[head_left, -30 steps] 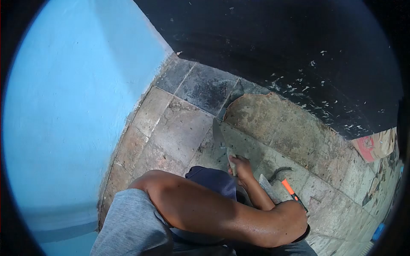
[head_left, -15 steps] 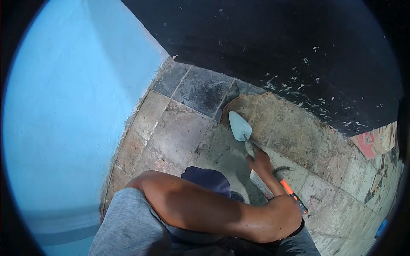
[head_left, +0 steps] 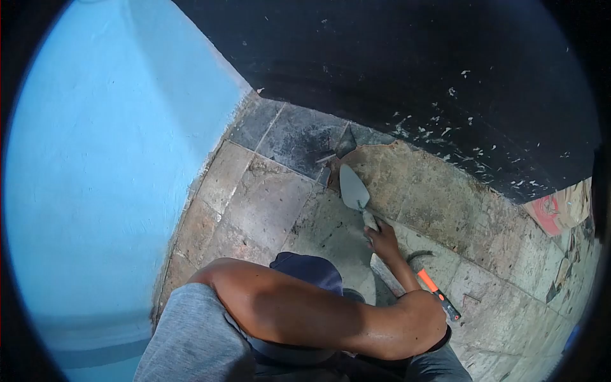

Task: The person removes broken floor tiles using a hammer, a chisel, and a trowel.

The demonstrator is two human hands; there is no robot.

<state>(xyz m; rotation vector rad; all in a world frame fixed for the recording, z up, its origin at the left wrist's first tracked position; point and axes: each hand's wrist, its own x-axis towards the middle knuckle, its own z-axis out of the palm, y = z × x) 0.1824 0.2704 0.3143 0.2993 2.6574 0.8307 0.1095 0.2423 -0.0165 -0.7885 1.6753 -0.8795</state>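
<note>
My right hand (head_left: pixel 382 239) is closed round the handle of a trowel (head_left: pixel 353 189). Its pointed grey blade faces up and away, over the floor beside the edge of the dark tiles (head_left: pixel 300 137). A bare forearm (head_left: pixel 286 302) crosses low in front of me, and my left hand is out of sight. Beneath my right forearm lies a long pale piece (head_left: pixel 386 275), partly hidden. Just right of it rests a hammer (head_left: pixel 439 295) with an orange and black handle.
A blue wall (head_left: pixel 102 159) rises on the left and a black, chipped wall (head_left: pixel 394 70) at the back. Worn floor tiles (head_left: pixel 261 207) spread between them. A crumpled paper sack (head_left: pixel 560 207) lies at the right. A dark blue rounded object (head_left: pixel 309 270) shows behind the forearm.
The trowel blade has tilted slightly and its tip has shifted a little left. My right hand has moved slightly, still round the handle. The hammer has stayed in place.
</note>
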